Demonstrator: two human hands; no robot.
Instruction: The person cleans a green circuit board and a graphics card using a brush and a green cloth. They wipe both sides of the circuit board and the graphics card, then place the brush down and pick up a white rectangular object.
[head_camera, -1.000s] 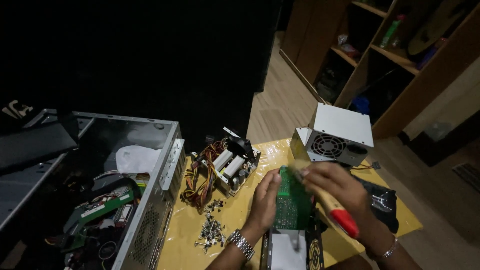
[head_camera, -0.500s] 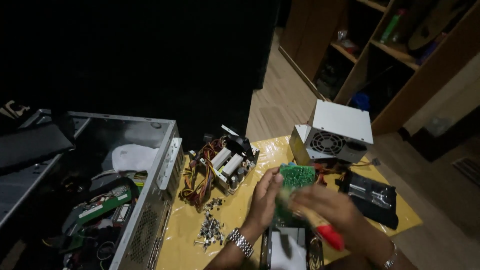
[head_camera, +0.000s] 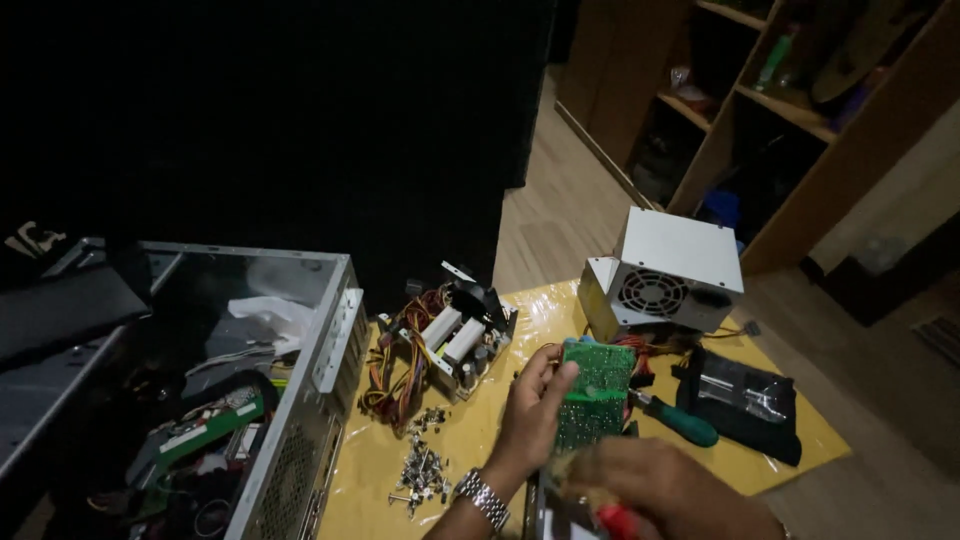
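My left hand (head_camera: 528, 412), with a metal watch at the wrist, holds a small green circuit board (head_camera: 596, 388) upright by its left edge, over the yellow sheet (head_camera: 385, 470). My right hand (head_camera: 665, 490) is blurred just below the board, fingers curled around a red-handled tool (head_camera: 618, 521). The tool's tip is hidden. A grey metal part (head_camera: 545, 512) lies under both hands at the bottom edge.
An open computer case (head_camera: 310, 400) with cables stands at the left. On the sheet lie a wire bundle with a bare power board (head_camera: 440, 345), a screw pile (head_camera: 420, 470), a grey power supply box (head_camera: 665, 275), a green-handled screwdriver (head_camera: 682, 421) and a black pouch (head_camera: 745, 395). Wooden shelves (head_camera: 800, 110) stand at the right.
My right hand has dropped from the board's top to below it, toward me. My left hand still holds the board, which has turned slightly.
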